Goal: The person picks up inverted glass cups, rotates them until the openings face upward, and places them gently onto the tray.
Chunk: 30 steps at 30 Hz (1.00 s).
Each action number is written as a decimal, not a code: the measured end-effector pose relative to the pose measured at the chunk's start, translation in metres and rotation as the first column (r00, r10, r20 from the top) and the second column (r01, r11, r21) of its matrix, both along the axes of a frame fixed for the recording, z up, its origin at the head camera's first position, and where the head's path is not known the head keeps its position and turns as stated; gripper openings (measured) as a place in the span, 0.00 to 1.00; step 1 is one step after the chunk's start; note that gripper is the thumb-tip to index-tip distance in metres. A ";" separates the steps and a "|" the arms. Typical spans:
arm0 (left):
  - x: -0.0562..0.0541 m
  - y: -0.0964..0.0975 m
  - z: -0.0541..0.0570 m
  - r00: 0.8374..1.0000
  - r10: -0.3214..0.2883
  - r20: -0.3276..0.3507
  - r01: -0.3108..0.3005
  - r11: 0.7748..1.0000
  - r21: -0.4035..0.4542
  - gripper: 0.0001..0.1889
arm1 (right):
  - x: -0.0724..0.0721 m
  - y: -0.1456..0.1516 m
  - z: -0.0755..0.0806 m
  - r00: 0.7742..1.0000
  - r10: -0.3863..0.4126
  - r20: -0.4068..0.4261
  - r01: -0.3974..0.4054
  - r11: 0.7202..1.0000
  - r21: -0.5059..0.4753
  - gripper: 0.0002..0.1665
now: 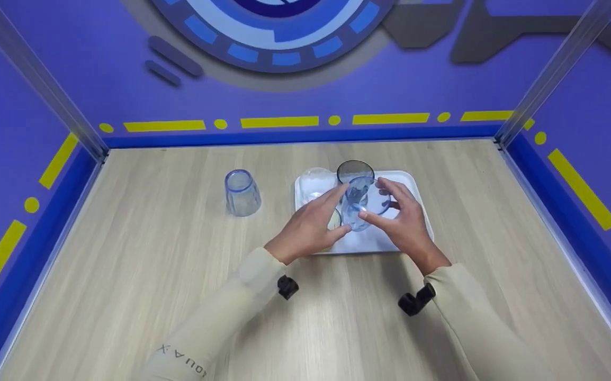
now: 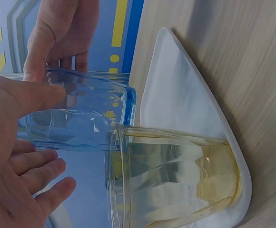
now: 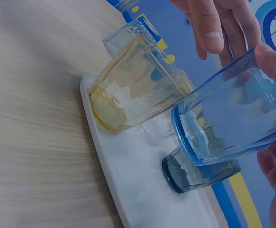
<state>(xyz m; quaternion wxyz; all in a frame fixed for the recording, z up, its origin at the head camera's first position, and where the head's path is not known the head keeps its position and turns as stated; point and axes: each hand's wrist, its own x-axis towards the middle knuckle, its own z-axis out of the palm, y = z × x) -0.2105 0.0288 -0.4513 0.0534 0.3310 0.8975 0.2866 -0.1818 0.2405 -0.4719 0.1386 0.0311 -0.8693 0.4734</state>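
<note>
My right hand (image 1: pixel 406 216) grips a clear blue glass (image 3: pixel 228 114), its thumb on one side and its fingers on the other. The thicker, darker blue end faces down toward a white tray (image 1: pixel 359 245). My left hand (image 1: pixel 306 226) is spread at the glass's left side; in the left wrist view its thumb overlaps the glass and its fingers stay loosely extended. Under and around the hands, on the tray, stand an amber-tinted glass (image 2: pixel 185 175), a dark grey glass (image 1: pixel 355 170) and a colourless glass (image 1: pixel 316 181). The left hand partly hides the amber one in the head view.
Another blue glass (image 1: pixel 243 197) stands on the wooden table (image 1: pixel 178 233) left of the tray, its darker blue end up. Purple-blue panels (image 1: pixel 295 100) with yellow marks enclose the table at the back and both sides.
</note>
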 end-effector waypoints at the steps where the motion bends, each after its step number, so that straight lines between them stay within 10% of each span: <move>1: 0.000 0.000 -0.001 1.000 0.002 0.003 -0.002 1.000 -0.003 0.42 | 0.000 0.000 0.000 1.000 -0.001 0.004 0.001 1.000 0.002 0.46; 30: -0.003 0.001 -0.019 0.999 -0.032 -0.029 0.027 0.991 -0.133 0.39 | -0.001 0.000 -0.025 0.997 0.008 0.078 -0.012 0.999 0.050 0.49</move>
